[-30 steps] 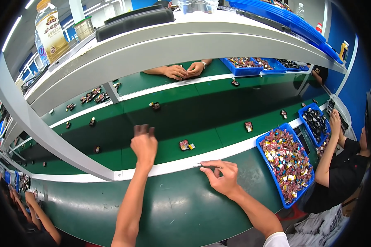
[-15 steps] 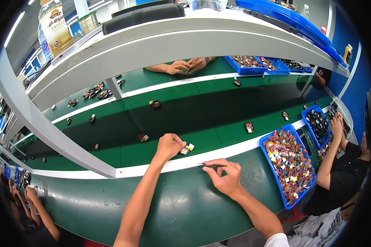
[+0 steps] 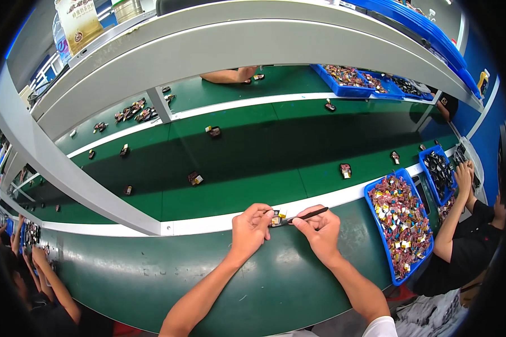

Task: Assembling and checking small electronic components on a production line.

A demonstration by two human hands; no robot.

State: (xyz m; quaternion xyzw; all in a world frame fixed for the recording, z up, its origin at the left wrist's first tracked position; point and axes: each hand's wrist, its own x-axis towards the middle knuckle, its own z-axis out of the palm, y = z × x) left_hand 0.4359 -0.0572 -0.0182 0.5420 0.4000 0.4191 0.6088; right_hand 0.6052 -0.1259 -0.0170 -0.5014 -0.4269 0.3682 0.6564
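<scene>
My left hand (image 3: 249, 231) is closed on a small electronic part (image 3: 275, 220), dark with a white and yellow tab, just over the white front rail. In my right hand (image 3: 322, 230) is a slim black tool, apparently tweezers (image 3: 315, 213), pinched between thumb and fingers. Its tip meets or lies very close to the part; the exact contact is too small to tell. Beyond the hands, similar small parts lie spaced out on the green belt, among them one part (image 3: 195, 178) at the middle left and another (image 3: 345, 171) towards the right.
A blue tray (image 3: 380, 238) heaped with small parts stands right of my hands. Behind it sits a smaller blue tray of black pieces (image 3: 437, 171). A grey shelf frame (image 3: 236, 42) spans overhead. Co-workers' hands (image 3: 464, 175) are at the right, far side and left.
My left hand has lifted the small part off the belt's near edge and brought it right and nearer me. My right hand has moved slightly right, bringing the tool to it.
</scene>
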